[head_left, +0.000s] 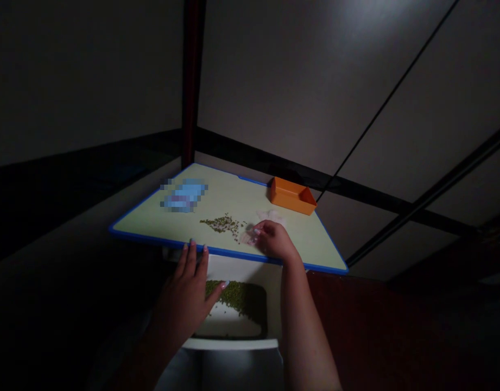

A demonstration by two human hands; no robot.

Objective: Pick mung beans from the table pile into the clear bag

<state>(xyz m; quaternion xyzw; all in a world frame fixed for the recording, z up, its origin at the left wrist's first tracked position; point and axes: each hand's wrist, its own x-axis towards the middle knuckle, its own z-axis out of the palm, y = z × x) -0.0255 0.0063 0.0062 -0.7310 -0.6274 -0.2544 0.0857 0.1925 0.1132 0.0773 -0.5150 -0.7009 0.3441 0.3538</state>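
My left hand (190,293) is open, its fingers spread and its fingertips at the blue front edge of a pale yellow tabletop (229,190). The thumb reaches over a white bin (241,266) with many small green beans (237,296) in it. My right hand (275,239) is over the tabletop, fingers curled and pinched together; what they hold, if anything, is too small to make out. Beside its fingertips lies a loose scatter of small greenish beans (223,223). A pale, whitish patch (270,216) shows around the right hand; whether it is a thin film or a print is unclear.
An orange open box (292,196) stands at the back right corner of the tabletop. A blue item (185,195), blurred by pixels, lies at the left. Pale panelled walls (315,81) rise behind, and a dark red floor (347,315) shows at the right.
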